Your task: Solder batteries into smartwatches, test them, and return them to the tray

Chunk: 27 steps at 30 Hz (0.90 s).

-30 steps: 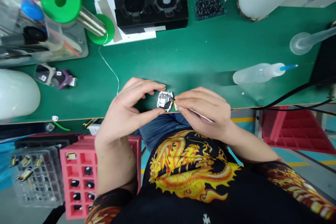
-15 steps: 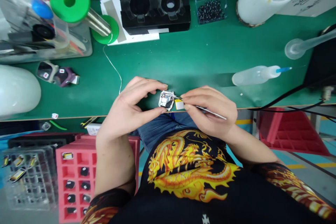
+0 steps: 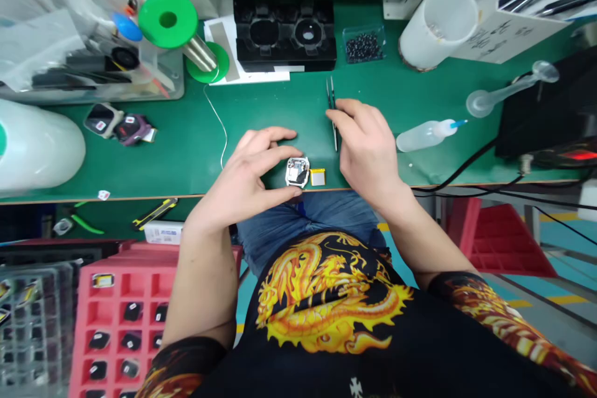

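Note:
A small white-framed watch case with its inside parts exposed lies near the table's front edge. My left hand grips it between thumb and index finger. Beside the case on the right is a small yellow and silver battery, which no hand touches. Further up and to the right, my right hand is at a pair of metal tweezers. The tweezers lie nearly upright in the picture, tips toward the back, with thumb and fingertips at their right side.
A green solder spool, a black two-socket holder and a box of small black parts stand at the back. A squeeze bottle lies right, two watches left. A pink tray is below the table.
My right hand has moved up and away from the watch case, and the tweezers have turned from pointing at the case to pointing toward the back. The view has shifted slightly.

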Motion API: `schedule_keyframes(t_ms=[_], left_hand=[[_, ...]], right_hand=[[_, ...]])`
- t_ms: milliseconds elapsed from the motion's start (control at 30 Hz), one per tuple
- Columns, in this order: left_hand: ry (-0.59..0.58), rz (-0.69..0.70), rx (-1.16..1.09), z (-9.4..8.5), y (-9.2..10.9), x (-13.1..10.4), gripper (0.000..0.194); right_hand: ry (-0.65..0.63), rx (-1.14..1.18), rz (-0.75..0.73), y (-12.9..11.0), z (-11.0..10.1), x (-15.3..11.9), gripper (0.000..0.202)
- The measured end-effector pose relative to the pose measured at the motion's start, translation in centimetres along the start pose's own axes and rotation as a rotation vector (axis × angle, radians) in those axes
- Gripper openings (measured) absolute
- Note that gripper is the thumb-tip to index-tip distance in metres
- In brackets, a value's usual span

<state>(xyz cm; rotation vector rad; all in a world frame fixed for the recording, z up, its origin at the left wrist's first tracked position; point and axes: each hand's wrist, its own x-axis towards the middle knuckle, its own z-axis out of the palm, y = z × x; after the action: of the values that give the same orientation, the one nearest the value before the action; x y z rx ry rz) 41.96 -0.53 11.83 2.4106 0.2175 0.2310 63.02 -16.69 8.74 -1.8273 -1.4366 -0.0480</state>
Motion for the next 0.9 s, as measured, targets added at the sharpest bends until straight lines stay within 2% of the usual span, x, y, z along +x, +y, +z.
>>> schedule_keyframes(t_ms=[100,167,233,333,500,633,767,900], left_hand=[[0.004,0.01,0.014,0.2,-0.1,0.0,0.047],[0.015,0.024,0.013,0.4,-0.1,0.0,0.044],[0.038,0.035,0.003,0.5,-0.1,0.0,0.042],[0.08,0.041,-0.023,0.7,-0.1,-0.1,0.041],[0.112,0.02,-0.054,0.8,-0.1,-0.1,0.041],[0.179,-0.016,-0.02,1.7,0.8,-0.2,0.041],[0.38,-0.094,-0.062,4.2,2.4,-0.3,0.039],[0.52,-0.206,-0.264,6.7,3.7,-0.1,0.041]], right_hand=[[0.047,-0.08,-0.03,-0.4,-0.2,-1.1,0.044],[0.06,-0.07,-0.052,-1.1,-0.7,-2.0,0.034],[-0.011,-0.038,-0.066,-1.9,-1.2,-2.9,0.029],[-0.159,-0.08,-0.067,-2.5,-1.3,-3.9,0.044],[-0.169,-0.101,-0.068,-2.4,-0.6,-4.2,0.026],[-0.065,0.039,-0.001,-2.6,0.0,-4.0,0.013],[0.117,0.264,0.134,-3.1,0.9,-4.3,0.011],[0.285,0.201,0.087,-3.4,1.5,-4.5,0.016]])
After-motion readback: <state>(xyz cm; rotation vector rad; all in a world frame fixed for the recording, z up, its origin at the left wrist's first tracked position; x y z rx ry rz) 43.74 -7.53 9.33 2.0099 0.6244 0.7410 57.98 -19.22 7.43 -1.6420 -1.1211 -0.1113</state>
